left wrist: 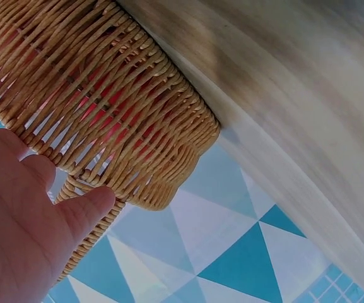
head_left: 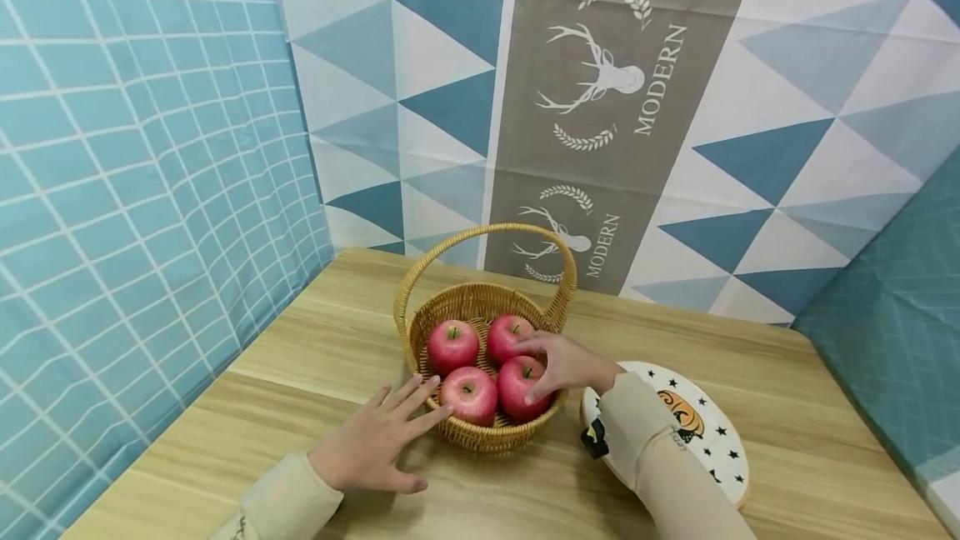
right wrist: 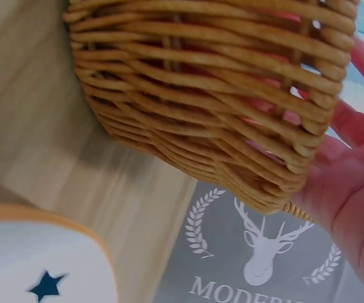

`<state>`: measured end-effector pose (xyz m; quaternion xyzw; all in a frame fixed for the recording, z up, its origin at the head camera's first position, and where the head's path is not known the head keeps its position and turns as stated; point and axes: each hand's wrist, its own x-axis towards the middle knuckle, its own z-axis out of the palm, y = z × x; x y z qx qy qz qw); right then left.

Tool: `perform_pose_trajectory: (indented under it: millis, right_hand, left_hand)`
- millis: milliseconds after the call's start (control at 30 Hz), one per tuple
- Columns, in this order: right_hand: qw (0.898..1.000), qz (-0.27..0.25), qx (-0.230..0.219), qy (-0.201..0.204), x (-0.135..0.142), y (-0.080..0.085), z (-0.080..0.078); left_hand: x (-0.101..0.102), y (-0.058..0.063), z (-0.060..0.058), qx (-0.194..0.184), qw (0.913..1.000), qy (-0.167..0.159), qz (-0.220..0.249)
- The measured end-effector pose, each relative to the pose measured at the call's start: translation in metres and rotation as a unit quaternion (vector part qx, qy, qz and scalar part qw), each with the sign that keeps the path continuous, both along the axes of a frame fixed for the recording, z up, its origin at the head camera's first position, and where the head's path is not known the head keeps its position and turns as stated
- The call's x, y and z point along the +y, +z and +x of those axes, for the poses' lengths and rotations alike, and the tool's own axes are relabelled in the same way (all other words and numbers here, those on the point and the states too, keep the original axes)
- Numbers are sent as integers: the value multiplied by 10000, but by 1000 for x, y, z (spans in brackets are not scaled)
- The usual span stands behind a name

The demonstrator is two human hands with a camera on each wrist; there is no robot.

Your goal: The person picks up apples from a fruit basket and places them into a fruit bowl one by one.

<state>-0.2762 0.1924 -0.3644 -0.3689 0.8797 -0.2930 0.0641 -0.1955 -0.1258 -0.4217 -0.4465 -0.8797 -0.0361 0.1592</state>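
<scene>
While my right hand (head_left: 566,363) curls thumb and fingers round a glossy pink-red apple (head_left: 513,382) at lower centre of the frame, my left hand (head_left: 384,440) spreads its fingers, gripping nothing, at the rim of the tan woven wicker basket (head_left: 491,442). Three more pink-red apples (head_left: 453,346) sit inside; a round, white, star-patterned plate (head_left: 701,444) lies lower right on the pale wooden table (head_left: 315,357).

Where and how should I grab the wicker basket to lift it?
Probably by the top of the handle, coming straight down from above. The handle stands upright, arching from one side of the wicker basket to the other, and its slim crown is clear of the four apples, leaving room to wrap around it.
</scene>
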Motion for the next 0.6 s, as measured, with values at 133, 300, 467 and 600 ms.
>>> perform_pose_trajectory:
  millis: [133, 300, 467, 600]
  right_hand:
    - [9986, 522, -15, 102, -4, 3, -1]
    - [9948, 980, 14, 288, -7, 2, -3]
    - [9916, 1217, 156, 401, -9, -1, -5]
    - [9897, 1370, 162, 395, -10, -3, -6]
  left_hand:
    - [0, 0, 0, -28, 10000, 6, -36]
    - [0, 0, 0, -23, 10000, 7, -47]
    - [0, 2, 0, -34, 9999, -2, -96]
    - [0, 3, 0, -59, 9999, 7, -137]
